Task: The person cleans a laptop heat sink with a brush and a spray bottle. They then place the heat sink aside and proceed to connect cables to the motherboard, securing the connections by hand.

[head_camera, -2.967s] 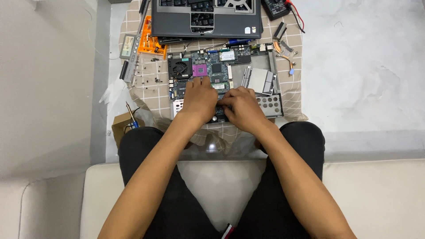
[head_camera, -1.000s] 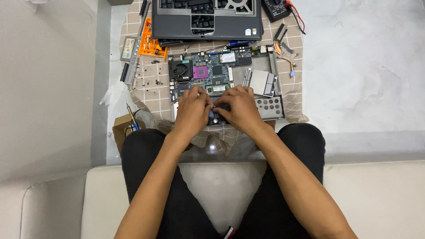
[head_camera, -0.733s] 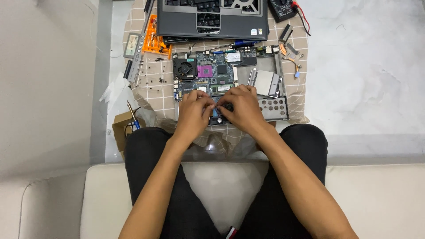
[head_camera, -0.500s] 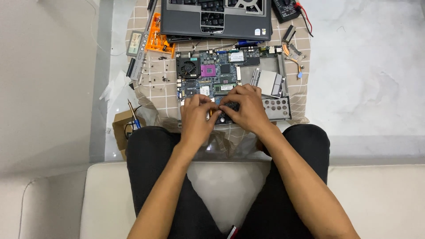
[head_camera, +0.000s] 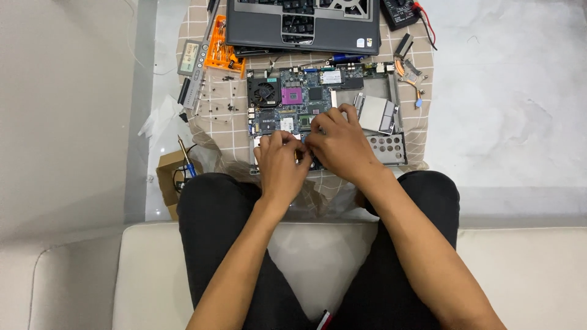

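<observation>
Laptop motherboard point(head_camera: 299, 107), blue-green with a black fan and a purple processor socket, sits bare in its grey chassis on a checked cloth point(head_camera: 214, 128) over the counter. Both hands meet at its near edge: left hand point(head_camera: 280, 165) and right hand point(head_camera: 339, 143), fingers curled, pinching something too small to make out.

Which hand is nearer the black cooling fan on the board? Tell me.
Left. The left hand sits just below the black cooling fan, on the board's near edge. The right hand is further to the fan's right, fingers toward the board's middle.
</observation>
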